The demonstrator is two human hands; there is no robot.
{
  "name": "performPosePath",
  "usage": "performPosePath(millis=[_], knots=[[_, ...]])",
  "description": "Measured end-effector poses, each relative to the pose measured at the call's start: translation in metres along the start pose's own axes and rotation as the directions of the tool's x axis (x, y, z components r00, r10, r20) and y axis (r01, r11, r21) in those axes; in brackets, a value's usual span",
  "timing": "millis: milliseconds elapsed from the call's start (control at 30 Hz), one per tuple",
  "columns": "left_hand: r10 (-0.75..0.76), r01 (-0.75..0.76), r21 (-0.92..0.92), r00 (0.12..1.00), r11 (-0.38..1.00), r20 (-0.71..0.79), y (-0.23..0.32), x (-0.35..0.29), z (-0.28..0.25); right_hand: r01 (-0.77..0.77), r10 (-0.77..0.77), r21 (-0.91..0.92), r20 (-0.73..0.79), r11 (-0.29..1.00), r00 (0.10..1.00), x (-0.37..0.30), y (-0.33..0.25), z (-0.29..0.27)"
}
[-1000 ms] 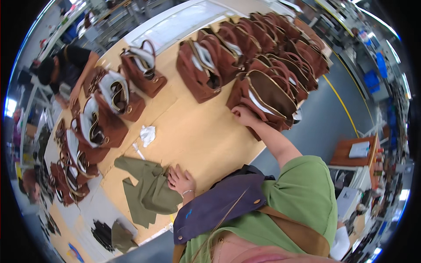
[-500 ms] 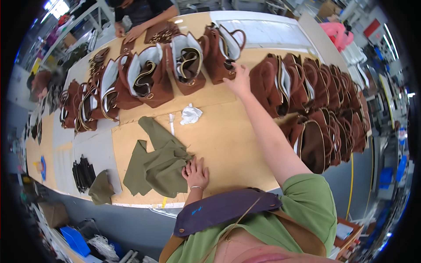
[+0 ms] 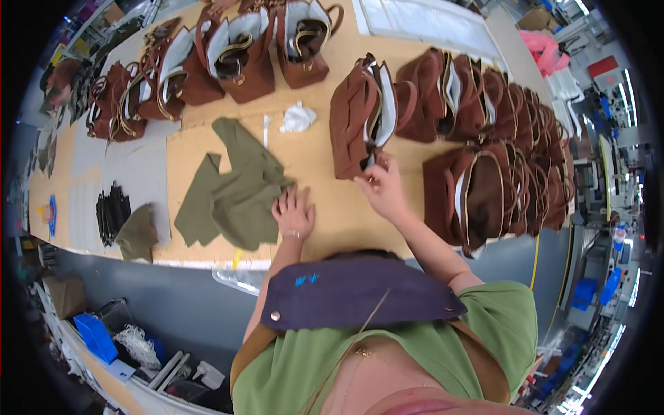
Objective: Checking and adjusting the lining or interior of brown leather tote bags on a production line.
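A brown handbag (image 3: 354,117) with a pale lining and a gold zip stands near the middle of the table. At its near end, my right hand (image 3: 382,185) pinches the bag with thumb and fingers. My left hand (image 3: 294,211) lies flat with fingers spread, at the right edge of an olive-green cloth (image 3: 242,197). That cloth is spread in loose folds. Beyond it are a crumpled white piece (image 3: 299,117) and a narrow white strip (image 3: 266,131).
Rows of similar brown bags (image 3: 477,190) stand close together on the right, and another row (image 3: 238,59) lines the far left. Black strips (image 3: 113,214) and a small olive piece (image 3: 138,234) lie at the near left. A person's hand (image 3: 220,7) shows at the far edge.
My right hand has drawn the handbag from the end of the far row toward me. My left hand stays on the cloth's edge. The whole view has tilted nearer.
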State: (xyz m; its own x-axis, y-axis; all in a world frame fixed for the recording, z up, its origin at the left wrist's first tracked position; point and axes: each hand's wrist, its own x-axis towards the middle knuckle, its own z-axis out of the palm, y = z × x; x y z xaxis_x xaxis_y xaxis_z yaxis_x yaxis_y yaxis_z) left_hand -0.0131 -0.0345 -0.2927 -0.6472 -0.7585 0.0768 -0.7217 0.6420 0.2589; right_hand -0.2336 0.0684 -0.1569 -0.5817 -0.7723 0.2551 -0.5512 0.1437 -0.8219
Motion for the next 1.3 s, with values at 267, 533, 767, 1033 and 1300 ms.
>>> performPosePath(millis=[267,533,767,1033,1300], knots=[[-0.178,-0.033,-0.507,0.915,0.861,-0.361,0.03,0.021,-0.081,-0.179,0.118,0.048,0.583,0.983,0.804,-0.105,-0.085,-0.062],[0.558,-0.402,-0.619,0.827,0.675,0.073,0.132,-0.002,-0.202,-0.219,0.103,0.699,0.205,0.681,0.973,-0.04,-0.086,-0.058],[0.504,-0.586,0.042,0.728,0.809,0.465,0.092,-0.008,-0.199,0.01,0.243,-0.413,0.554,0.911,0.796,-0.039,-0.06,-0.059],[0.389,-0.349,-0.467,0.921,0.812,-0.012,0.077,-0.004,-0.183,0.201,0.213,-0.38,0.802,0.903,0.558,-0.03,-0.055,-0.03],[0.375,-0.278,-0.676,0.927,0.683,-0.003,0.061,-0.015,-0.192,0.139,0.004,-0.135,0.732,0.981,0.681,-0.047,-0.058,-0.019]])
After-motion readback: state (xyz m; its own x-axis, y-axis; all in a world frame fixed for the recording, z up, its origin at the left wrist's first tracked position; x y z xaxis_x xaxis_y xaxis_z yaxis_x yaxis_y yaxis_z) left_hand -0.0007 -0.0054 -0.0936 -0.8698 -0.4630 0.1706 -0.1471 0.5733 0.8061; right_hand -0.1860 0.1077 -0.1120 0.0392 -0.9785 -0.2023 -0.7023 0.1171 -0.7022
